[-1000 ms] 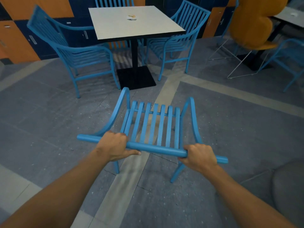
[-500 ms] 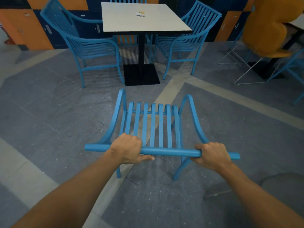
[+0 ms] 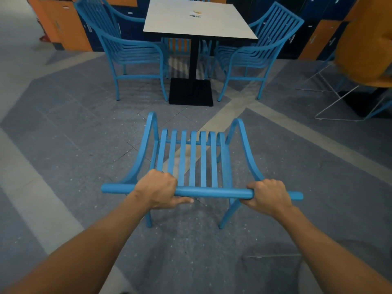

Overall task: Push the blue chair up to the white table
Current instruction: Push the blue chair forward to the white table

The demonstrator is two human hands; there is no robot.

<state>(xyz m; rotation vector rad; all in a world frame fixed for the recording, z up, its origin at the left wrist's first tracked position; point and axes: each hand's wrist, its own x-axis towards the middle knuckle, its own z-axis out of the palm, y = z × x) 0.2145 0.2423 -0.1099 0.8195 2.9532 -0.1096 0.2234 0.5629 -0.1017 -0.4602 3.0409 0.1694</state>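
On the grey floor (image 3: 63,145), crossed by pale bands, a white table (image 3: 197,20) stands on a black post with a square black base. A blue armchair (image 3: 127,49) sits at the table's left side and another (image 3: 261,49) at its right, both drawn in close; the slats of a third show behind the far edge. Orange and dark blue lockers (image 3: 70,24) line the wall behind, and an orange seat (image 3: 369,43) on thin white wire legs stands at the right edge.

The blue chair (image 3: 193,158) stands in the open on the near side of the table, well apart from it, its slatted seat facing the table's base and its back toward the person. Its front edge is not yet near the black base.

The left hand (image 3: 158,189) is wrapped around the chair's top rail left of centre, the thumb lying along the underside. The right hand (image 3: 268,197) is closed around the same rail near its right end. Each grip is narrow, holding the rail. A small pale scrap (image 3: 196,13) lies on the table top; what it is I cannot tell.
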